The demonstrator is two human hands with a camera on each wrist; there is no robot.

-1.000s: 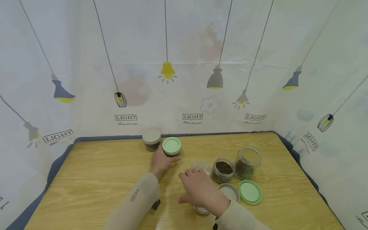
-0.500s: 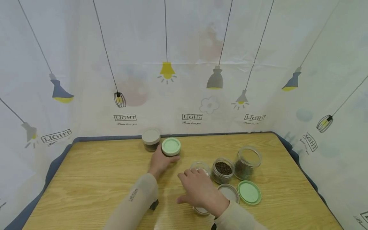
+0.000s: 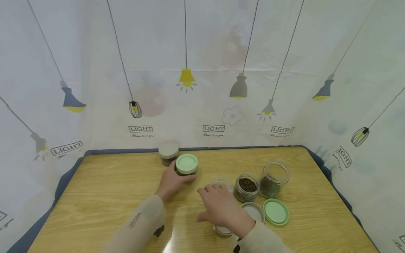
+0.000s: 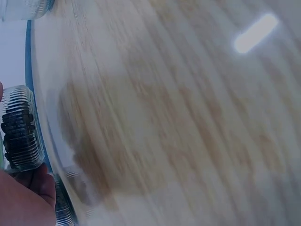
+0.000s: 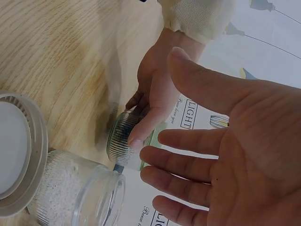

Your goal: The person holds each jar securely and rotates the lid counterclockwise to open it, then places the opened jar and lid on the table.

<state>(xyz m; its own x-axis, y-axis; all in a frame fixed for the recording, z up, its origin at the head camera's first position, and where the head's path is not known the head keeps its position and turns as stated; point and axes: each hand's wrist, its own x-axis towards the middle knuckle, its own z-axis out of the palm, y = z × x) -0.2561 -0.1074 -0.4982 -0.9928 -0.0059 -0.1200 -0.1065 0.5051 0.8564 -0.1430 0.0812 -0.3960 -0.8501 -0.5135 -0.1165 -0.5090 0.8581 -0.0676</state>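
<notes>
My left hand (image 3: 171, 181) grips a ribbed glass jar with a pale green lid (image 3: 186, 163), thumb on the near side. In the left wrist view, dark pieces show inside this jar (image 4: 21, 129), and it is raised over the wood with a shadow below. My right hand (image 3: 219, 207) hovers palm down with fingers extended and nothing in them; the right wrist view shows its bare palm (image 5: 249, 160). Partly behind it stands an open glass jar with white contents (image 5: 70, 188). A grey-white lid (image 3: 253, 211) and another pale lid (image 3: 223, 231) lie near that wrist.
A jar with a grey-white lid (image 3: 168, 151) stands at the table's back edge. Rightward are an open jar of dark brown beans (image 3: 247, 185), a taller open jar with dark contents (image 3: 270, 186) and a loose green lid (image 3: 276, 212). A printed curtain (image 3: 215, 105) surrounds the table.
The left hand has drawn the green-lidded jar slightly left and toward me, away from the back edge. My right hand has stayed in place.
</notes>
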